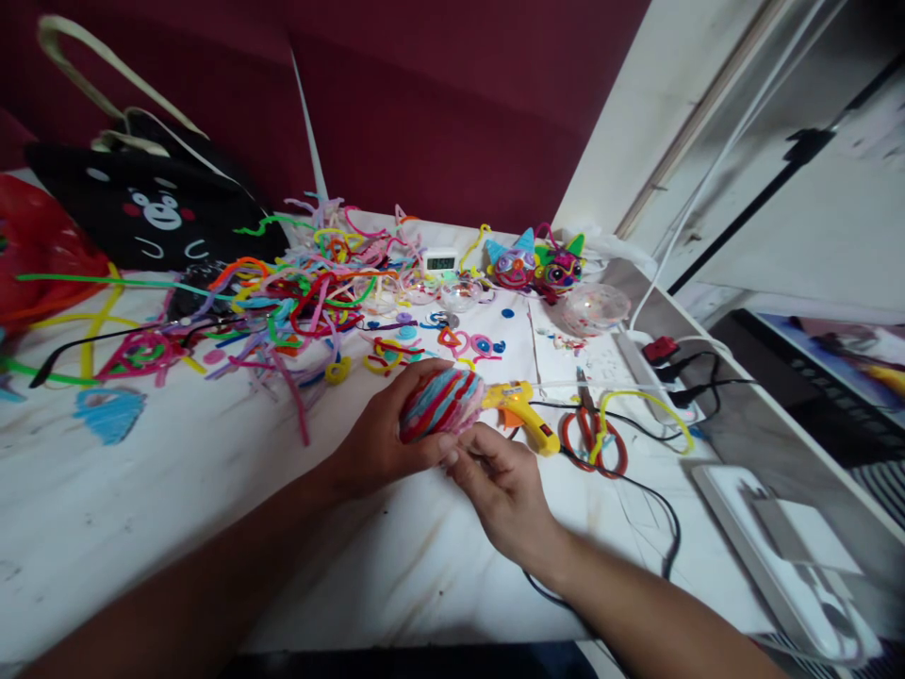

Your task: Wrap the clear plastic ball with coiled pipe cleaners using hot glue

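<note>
My left hand is wrapped round a ball covered in red, blue and pink pipe cleaners, held just above the white table. My right hand pinches at the ball's lower right edge with thumb and fingers closed; what it pinches is too small to make out. A yellow glue gun lies right behind the ball, its nozzle pointing at it. Red-handled scissors lie to the right of the gun.
A heap of coloured pipe cleaners covers the table's far left. Two finished pipe-cleaner heads, a small digital clock and a clear bowl stand at the back. A power strip with cables runs along the right edge. A black bag sits far left.
</note>
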Demonstrator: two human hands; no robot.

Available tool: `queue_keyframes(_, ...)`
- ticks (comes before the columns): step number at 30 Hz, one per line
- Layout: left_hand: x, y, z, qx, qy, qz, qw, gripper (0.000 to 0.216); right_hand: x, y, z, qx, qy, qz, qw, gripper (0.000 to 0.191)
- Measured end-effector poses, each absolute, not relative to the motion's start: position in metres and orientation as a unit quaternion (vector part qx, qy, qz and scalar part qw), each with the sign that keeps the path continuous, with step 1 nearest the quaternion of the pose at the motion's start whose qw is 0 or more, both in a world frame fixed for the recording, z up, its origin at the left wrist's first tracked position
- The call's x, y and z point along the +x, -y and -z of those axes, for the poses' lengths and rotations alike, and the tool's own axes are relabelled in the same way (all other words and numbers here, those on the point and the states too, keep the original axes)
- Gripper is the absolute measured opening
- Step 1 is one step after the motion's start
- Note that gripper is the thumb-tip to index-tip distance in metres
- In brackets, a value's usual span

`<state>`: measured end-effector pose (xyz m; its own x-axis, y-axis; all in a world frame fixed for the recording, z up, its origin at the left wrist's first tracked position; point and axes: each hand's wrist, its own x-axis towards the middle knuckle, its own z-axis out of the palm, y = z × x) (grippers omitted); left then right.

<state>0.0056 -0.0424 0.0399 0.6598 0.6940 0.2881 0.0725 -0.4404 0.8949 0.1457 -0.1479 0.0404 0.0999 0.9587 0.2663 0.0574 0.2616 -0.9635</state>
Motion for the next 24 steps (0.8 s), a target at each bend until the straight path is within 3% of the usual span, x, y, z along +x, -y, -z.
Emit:
queue_keyframes(12,0.008,0.039,-0.035,0.752,-0.193,-0.330,0.536,0.068,0.146,0.151,-0.043,-0.492,0.613,-0.290,0.546,0.013)
queue_keyframes(24,0.007,0.032,-0.027,0.739,-0.171,-0.305,0.577,0.075,0.146,0.153,-0.047,-0.474,0.637,-0.277,0.540,0.011)
